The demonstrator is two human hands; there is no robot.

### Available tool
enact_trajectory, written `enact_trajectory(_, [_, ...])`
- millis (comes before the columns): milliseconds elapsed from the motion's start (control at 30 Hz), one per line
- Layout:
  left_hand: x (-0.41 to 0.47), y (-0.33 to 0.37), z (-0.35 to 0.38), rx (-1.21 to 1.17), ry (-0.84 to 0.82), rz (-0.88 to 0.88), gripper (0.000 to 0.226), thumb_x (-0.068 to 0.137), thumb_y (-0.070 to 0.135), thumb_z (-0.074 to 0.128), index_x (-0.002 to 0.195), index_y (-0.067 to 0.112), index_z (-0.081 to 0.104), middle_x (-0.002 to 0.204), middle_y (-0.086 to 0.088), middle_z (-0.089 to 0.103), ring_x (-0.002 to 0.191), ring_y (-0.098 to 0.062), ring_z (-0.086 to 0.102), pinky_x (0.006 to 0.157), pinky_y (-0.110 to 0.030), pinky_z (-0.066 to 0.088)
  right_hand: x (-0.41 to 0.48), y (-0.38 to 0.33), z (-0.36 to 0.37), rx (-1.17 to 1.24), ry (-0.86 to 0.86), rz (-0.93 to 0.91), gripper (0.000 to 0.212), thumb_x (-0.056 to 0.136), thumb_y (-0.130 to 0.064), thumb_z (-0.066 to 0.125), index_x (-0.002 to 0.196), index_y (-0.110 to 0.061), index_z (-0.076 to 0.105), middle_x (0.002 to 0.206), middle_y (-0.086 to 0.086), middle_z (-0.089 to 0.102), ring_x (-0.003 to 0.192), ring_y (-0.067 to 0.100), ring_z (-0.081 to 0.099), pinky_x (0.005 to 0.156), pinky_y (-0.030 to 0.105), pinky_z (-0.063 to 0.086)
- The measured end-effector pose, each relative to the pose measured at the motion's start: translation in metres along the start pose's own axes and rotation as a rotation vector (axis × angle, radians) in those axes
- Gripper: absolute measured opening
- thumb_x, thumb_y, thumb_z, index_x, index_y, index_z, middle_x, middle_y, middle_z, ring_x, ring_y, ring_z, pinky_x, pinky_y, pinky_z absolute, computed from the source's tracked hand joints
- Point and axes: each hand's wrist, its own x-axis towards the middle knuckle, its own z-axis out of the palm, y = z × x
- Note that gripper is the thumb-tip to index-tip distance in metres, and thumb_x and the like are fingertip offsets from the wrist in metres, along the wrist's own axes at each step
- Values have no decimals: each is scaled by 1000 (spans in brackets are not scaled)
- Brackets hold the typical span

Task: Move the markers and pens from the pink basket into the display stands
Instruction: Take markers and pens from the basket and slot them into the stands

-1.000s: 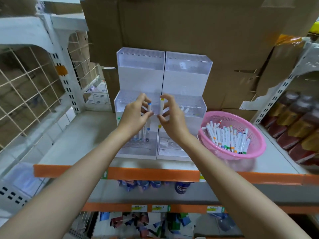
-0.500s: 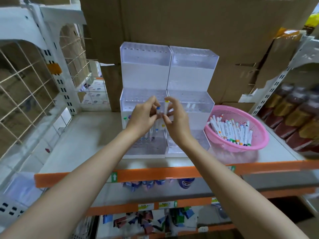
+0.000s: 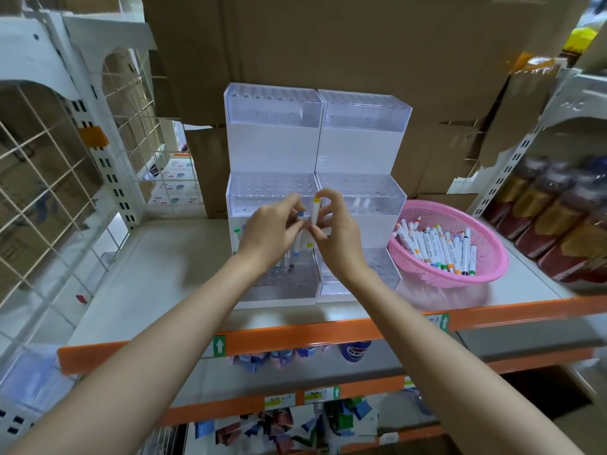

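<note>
Pinching a yellow-capped marker (image 3: 315, 210) upright in the right hand (image 3: 340, 236), gripping a blue-capped marker (image 3: 300, 215) in the left hand (image 3: 271, 233), both before the display stands (image 3: 272, 146). Just beside, on the shelf (image 3: 170, 257): pink basket (image 3: 489, 267) with more markers (image 3: 437, 246).

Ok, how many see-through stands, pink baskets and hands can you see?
Display stands: 2 (left display stand, right display stand)
Pink basket: 1
Hands: 2 (left hand, right hand)
Total: 5
</note>
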Motion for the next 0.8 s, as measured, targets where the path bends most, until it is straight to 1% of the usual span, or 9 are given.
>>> enact_trajectory(100, [-2,0,2,31,30,0,17,85,18,69,95,11,58,86,-3,70,78,-22,66,65,-38,55,-1,1,2,24,-11,6,44,85,-4,67,119,-22,46,82,1,58,73,23,64,66,41,56])
enact_trajectory(200, [-3,1,3,40,57,19,15,86,17,68,95,10,58,84,-4,70,77,-23,66,64,-36,54,-2,3,3,25,-9,-7,43,86,-4,67,116,-26,46,84,7,59,73,24,64,66,42,56])
enact_trajectory(300, [-4,-2,4,36,53,5,14,86,19,68,94,11,59,83,-4,71,75,-24,65,63,-37,54,-2,6,4,25,-16,-12,42,87,-5,66,115,-29,46,84,5,59,72,21,64,64,38,55])
enact_trajectory(400, [-6,-8,6,48,19,7,14,85,23,69,89,14,60,82,-3,69,74,-26,63,62,-40,53,-2,8,4,1,-21,-16,46,86,-1,65,112,-34,44,85,3,59,73,19,64,64,35,55])
enact_trajectory(500, [-9,-9,8,51,9,23,14,85,21,70,86,12,60,80,-4,68,72,-24,61,60,-37,51,-2,10,3,-2,-25,-20,47,86,1,63,113,-32,44,86,1,58,74,20,65,63,32,55])
enact_trajectory(567, [-9,-9,7,60,12,31,14,84,21,71,84,12,60,78,-4,67,71,-23,60,57,-33,47,-2,10,3,-3,-31,-22,46,86,2,63,114,-30,45,87,2,59,75,20,65,62,31,56])
enact_trajectory(667, [-10,-8,7,135,-11,88,12,83,17,71,83,9,62,78,-5,65,74,-24,59,58,-27,37,-2,11,4,-21,-33,-17,47,85,2,63,116,-29,45,88,2,59,75,19,65,67,36,56])
enact_trajectory(733, [-11,-6,6,170,-25,123,10,83,15,71,84,8,63,79,-7,65,77,-25,60,59,-27,36,-2,12,5,-35,-32,-20,49,84,2,63,115,-30,44,87,1,58,75,20,65,70,42,56])
enact_trajectory(800, [-11,-6,5,175,-19,127,10,83,14,71,84,7,64,79,-7,65,77,-25,60,59,-27,36,-3,13,6,-24,-34,-16,47,84,3,63,117,-26,46,87,1,58,74,21,65,70,43,56])
